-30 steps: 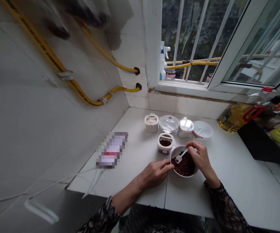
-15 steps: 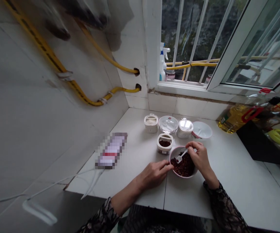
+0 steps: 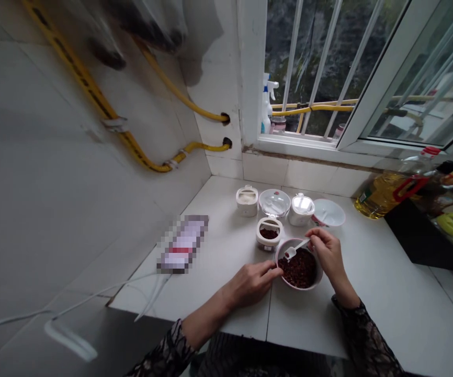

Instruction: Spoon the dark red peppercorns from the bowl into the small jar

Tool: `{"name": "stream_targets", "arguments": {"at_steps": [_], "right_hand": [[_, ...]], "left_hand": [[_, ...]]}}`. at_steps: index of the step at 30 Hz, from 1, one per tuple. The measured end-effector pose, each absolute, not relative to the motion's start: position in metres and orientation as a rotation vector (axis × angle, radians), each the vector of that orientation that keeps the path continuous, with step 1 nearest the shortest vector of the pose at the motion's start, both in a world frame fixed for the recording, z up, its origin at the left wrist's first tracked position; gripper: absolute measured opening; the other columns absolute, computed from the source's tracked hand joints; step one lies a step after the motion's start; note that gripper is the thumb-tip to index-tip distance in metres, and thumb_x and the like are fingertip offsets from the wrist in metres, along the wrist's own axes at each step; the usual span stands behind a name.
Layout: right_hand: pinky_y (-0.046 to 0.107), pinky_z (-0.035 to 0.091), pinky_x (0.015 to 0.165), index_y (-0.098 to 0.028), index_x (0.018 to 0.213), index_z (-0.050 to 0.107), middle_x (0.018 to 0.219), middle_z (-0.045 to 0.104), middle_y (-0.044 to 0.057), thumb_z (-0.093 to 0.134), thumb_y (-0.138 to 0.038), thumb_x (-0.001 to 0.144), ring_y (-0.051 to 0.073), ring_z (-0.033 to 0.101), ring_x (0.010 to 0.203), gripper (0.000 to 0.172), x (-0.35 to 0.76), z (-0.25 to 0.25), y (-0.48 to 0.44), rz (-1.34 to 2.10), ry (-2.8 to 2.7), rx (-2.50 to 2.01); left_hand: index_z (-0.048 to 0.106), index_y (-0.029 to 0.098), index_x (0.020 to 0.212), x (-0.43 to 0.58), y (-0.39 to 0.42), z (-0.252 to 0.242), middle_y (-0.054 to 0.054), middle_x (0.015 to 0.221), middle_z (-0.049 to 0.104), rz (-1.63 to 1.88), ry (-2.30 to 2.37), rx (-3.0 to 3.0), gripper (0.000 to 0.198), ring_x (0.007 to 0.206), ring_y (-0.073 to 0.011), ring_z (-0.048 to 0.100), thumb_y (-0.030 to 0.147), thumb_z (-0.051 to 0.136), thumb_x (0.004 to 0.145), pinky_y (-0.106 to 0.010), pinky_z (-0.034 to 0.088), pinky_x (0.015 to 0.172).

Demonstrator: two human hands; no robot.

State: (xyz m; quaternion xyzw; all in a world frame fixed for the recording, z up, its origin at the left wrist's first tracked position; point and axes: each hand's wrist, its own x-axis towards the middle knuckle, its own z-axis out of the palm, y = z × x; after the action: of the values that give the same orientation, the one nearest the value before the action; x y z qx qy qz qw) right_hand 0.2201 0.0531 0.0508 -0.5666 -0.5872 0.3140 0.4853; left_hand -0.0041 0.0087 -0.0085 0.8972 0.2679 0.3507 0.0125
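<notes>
On the counter stands a bowl point(image 3: 318, 277) with a pink rim, holding dark red dried flakes point(image 3: 299, 269). My left hand point(image 3: 252, 283) grips the bowl's left rim between thumb and fingers. A small white spoon point(image 3: 291, 253) is pinched by its handle in my right hand point(image 3: 327, 255); its scoop sits over the left part of the flakes, with a few red bits in it. Just behind the bowl is a seasoning jar point(image 3: 269, 234) with a clear lid and dark red contents.
Behind are a jar of pale powder point(image 3: 247, 201), a clear-covered bowl point(image 3: 274, 202), a white jar point(image 3: 301, 209) and a shallow bowl point(image 3: 329, 213). At left lies a blurred phone point(image 3: 184, 243) with a white cable. An oil bottle point(image 3: 379, 196) and a black box point(image 3: 410, 230) stand at right.
The spoon's scoop has tilted and shifted slightly toward the back of the bowl, and my right hand has moved slightly with it. My left hand stays on the rim. The whole view has shifted a little.
</notes>
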Motion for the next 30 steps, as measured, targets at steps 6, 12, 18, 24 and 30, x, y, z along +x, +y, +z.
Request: {"name": "stream_targets", "arguments": {"at_steps": [6, 12, 18, 24, 30], "right_hand": [[0.031, 0.05, 0.067, -0.021, 0.095, 0.065, 0.077, 0.069, 0.003, 0.051, -0.036, 0.088, 0.02, 0.065, 0.074, 0.022, 0.202, 0.057, 0.047, 0.626, -1.43, -1.272], [0.044, 0.043, 0.093, -0.023, 0.096, 0.067, 0.089, 0.072, 0.006, 0.042, -0.017, 0.09, 0.023, 0.064, 0.086, 0.026, 0.196, 0.057, 0.044, 0.168, -1.971, -1.026], [0.041, 0.044, 0.086, -0.023, 0.084, 0.062, 0.074, 0.068, 0.004, 0.042, -0.018, 0.089, 0.023, 0.062, 0.08, 0.022, 0.219, 0.061, 0.046, -0.007, -1.852, -1.184], [0.043, 0.036, 0.094, -0.02, 0.078, 0.061, 0.072, 0.069, 0.003, 0.045, -0.012, 0.082, 0.019, 0.062, 0.07, 0.019, 0.22, 0.049, 0.05, -0.029, -2.158, -1.197], [0.042, 0.035, 0.096, -0.022, 0.077, 0.063, 0.074, 0.072, 0.002, 0.044, -0.014, 0.082, 0.018, 0.063, 0.069, 0.021, 0.215, 0.045, 0.05, 0.245, -2.075, -1.252]], "left_hand": [[0.053, 0.016, 0.113, -0.004, 0.009, -0.013, -0.007, 0.098, 0.065, 1.102, 0.837, 2.794, 0.033, 0.076, -0.014, 0.066, 0.004, 0.039, 0.086, -0.022, 0.056, 0.061], [0.053, 0.016, 0.113, -0.004, 0.009, -0.011, -0.008, 0.098, 0.065, 1.085, 0.847, 2.795, 0.034, 0.078, -0.0139, 0.067, 0.004, 0.038, 0.085, -0.022, 0.057, 0.063], [0.053, 0.016, 0.112, -0.004, 0.009, -0.008, -0.007, 0.097, 0.066, 1.079, 0.829, 2.784, 0.034, 0.077, -0.0141, 0.067, 0.003, 0.038, 0.084, -0.023, 0.057, 0.063], [0.053, 0.017, 0.112, -0.005, 0.009, -0.009, -0.006, 0.097, 0.066, 1.058, 0.833, 2.773, 0.035, 0.078, -0.0134, 0.067, 0.002, 0.039, 0.083, -0.021, 0.056, 0.064], [0.054, 0.017, 0.112, -0.006, 0.008, -0.009, -0.006, 0.097, 0.065, 1.042, 0.849, 2.785, 0.036, 0.08, -0.0128, 0.067, 0.002, 0.039, 0.083, -0.02, 0.057, 0.067]]}}
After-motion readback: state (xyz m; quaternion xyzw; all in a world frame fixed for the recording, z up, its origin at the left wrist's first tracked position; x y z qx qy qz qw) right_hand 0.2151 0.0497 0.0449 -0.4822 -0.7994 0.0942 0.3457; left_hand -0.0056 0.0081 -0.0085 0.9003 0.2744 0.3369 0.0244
